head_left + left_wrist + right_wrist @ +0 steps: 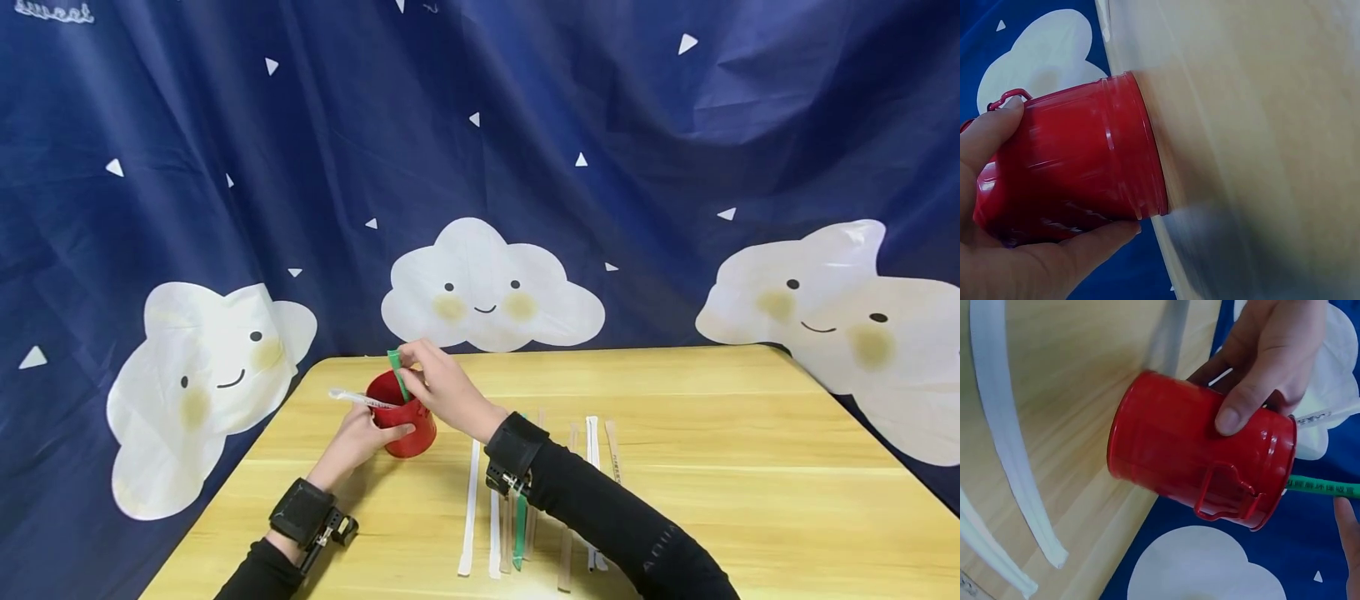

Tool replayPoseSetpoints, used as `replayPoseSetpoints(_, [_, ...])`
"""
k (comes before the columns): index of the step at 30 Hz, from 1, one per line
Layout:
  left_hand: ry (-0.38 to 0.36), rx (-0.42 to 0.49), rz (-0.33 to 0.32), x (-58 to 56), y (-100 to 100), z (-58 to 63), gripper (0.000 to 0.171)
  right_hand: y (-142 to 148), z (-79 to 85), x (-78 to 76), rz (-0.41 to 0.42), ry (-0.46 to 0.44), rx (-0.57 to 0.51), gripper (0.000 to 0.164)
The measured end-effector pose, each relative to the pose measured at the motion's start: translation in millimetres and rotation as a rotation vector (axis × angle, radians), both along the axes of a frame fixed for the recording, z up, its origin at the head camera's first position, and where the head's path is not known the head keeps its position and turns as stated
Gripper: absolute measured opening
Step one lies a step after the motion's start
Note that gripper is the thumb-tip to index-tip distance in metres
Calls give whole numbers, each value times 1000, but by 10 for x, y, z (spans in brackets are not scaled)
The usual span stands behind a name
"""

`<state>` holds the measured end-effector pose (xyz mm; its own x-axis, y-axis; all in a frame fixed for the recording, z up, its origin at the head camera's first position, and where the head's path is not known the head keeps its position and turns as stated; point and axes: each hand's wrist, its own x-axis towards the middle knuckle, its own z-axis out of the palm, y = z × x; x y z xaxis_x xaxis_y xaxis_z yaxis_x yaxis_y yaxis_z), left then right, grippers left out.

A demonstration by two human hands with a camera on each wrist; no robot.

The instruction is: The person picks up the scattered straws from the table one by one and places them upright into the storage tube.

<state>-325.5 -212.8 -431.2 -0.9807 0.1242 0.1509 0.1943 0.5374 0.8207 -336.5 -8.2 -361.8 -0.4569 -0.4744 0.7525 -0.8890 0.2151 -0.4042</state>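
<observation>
My left hand (pixel 366 435) grips a small red metal bucket (pixel 417 432) at the left of the table, fingers and thumb round its side. The bucket has small wire handles, one plain in the right wrist view. Inside it leans a white wrapped straw (pixel 347 395), its end sticking out to the left. With thumb and fingers, my right hand (pixel 448 388) pinches a green wrapped straw (pixel 394 360) at the bucket's mouth. The green straw's lower end is inside the bucket (pixel 1172 440); the wall hides where it ends.
Several wrapped straws lie on the wooden table (pixel 750 467), right of the bucket: white straws (pixel 470 508), brown straws (pixel 566 558) and a green straw (pixel 520 533). My right forearm passes over some. A dark blue curtain (pixel 525 83) with cloud shapes hangs behind the table.
</observation>
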Motion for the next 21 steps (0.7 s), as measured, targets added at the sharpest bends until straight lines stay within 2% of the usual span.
replayPoseSetpoints(3, [-1, -10, -10, 5, 2, -5, 71, -35, -7, -11, -43, 69, 50, 20])
replayPoseSetpoints(6, [-9, -23, -7, 5, 4, -6, 71, -75, -14, -20, -64, 93, 94, 18])
replayPoseSetpoints(14, [-9, -81, 9, 25, -13, -22, 69, -179, -94, -28, -105, 32, 261, 17])
replayPoseSetpoints(18, [5, -90, -1, 8, -18, -15, 67, -195, -134, -41, -124, 20, 279, 17])
replayPoseSetpoints(21, [48, -128, -1, -5, -28, -3, 64, -191, -135, -52, -131, 27, 275, 19])
